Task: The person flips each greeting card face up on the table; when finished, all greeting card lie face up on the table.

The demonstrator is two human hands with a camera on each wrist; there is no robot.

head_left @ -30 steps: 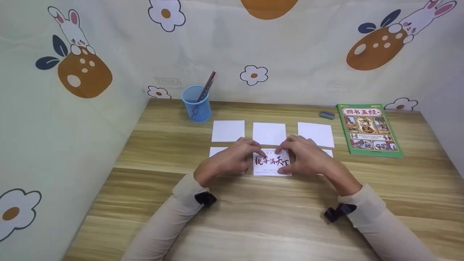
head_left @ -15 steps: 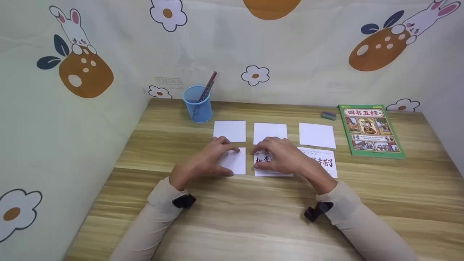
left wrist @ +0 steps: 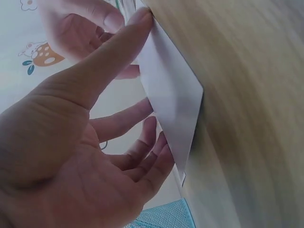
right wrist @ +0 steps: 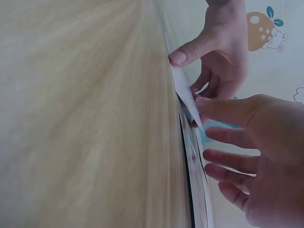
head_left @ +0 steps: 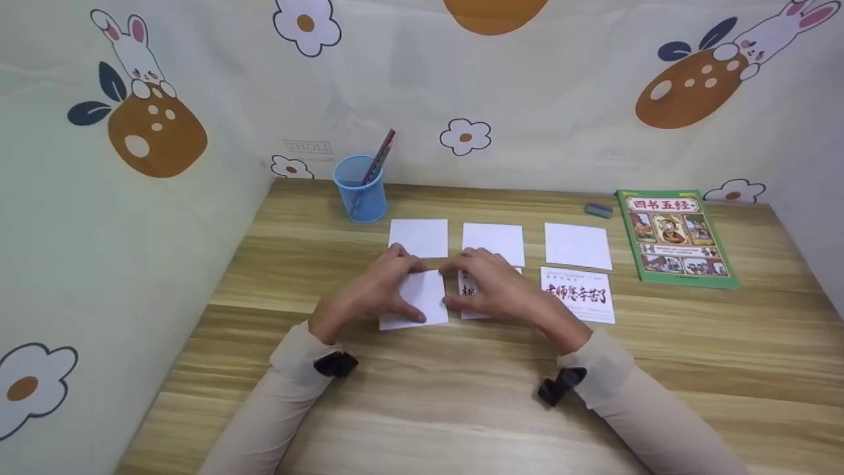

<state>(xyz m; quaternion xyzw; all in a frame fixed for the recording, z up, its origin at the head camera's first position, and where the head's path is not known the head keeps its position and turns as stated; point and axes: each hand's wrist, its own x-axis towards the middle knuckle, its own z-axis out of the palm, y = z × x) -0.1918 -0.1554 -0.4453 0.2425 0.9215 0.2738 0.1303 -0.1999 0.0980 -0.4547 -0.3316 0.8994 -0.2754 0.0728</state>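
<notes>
A blank white card point(head_left: 422, 300) at the left of the front row is tilted, partly raised off the table. My left hand point(head_left: 362, 290) grips it, thumb on its surface and fingers along the far edge, as the left wrist view shows. At the card's right edge, the thumb and index finger of my right hand point(right wrist: 266, 147) hold it, the other fingers spread. Beneath the right hand lies a card with red lettering point(head_left: 469, 307), mostly covered. Further right, another lettered card point(head_left: 579, 297) lies face up.
Three blank cards, left point(head_left: 419, 237), middle point(head_left: 494, 243) and right point(head_left: 578, 245), form the back row. Behind them stands a blue mesh pencil cup point(head_left: 361, 198). An eraser-like block point(head_left: 599, 210) and a green-bordered book point(head_left: 679, 241) lie at the back right.
Both hands have moved left from the middle lettered card to the left blank card, which is now lifted and shifted slightly toward the near edge. The right lettered card has been uncovered.
</notes>
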